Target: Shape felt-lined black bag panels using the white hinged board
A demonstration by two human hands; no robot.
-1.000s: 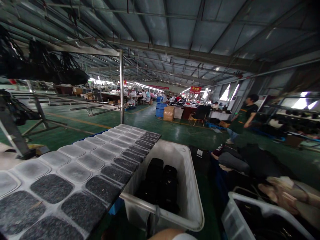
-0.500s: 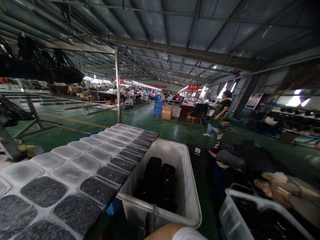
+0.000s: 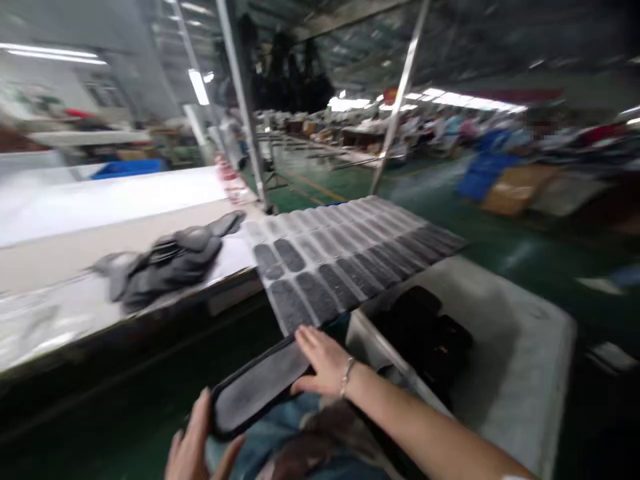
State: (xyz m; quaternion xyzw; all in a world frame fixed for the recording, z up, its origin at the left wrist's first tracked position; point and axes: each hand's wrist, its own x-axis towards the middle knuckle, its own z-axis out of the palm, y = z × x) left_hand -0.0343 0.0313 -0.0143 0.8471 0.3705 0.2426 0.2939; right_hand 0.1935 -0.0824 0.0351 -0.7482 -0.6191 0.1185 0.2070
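Observation:
A long, rounded grey panel with black edging (image 3: pixel 260 387) is held low in front of me, above my lap. My right hand (image 3: pixel 323 360), with a bracelet at the wrist, grips its far right end, fingers over the upper edge and thumb at the lower. At the near left end, my left hand (image 3: pixel 197 443) holds the panel between fingers and thumb; part of this hand is cut off by the frame. Just beyond my right hand lies a board (image 3: pixel 345 260) marked with rows of oblong shapes, dark nearest me and whitened farther off.
A white bin (image 3: pixel 525 320) with black bags (image 3: pixel 440 340) stands to the right, below the board. On the left, a long table (image 3: pixel 60 267) carries a heap of dark grey pieces (image 3: pixel 175 257). Metal posts (image 3: pixel 240 100) rise behind; boxes (image 3: pixel 520 190) stand on the floor at right.
My view has swung left and down. Both hands and the black-edged panel have come into sight, where only part of an arm showed before.

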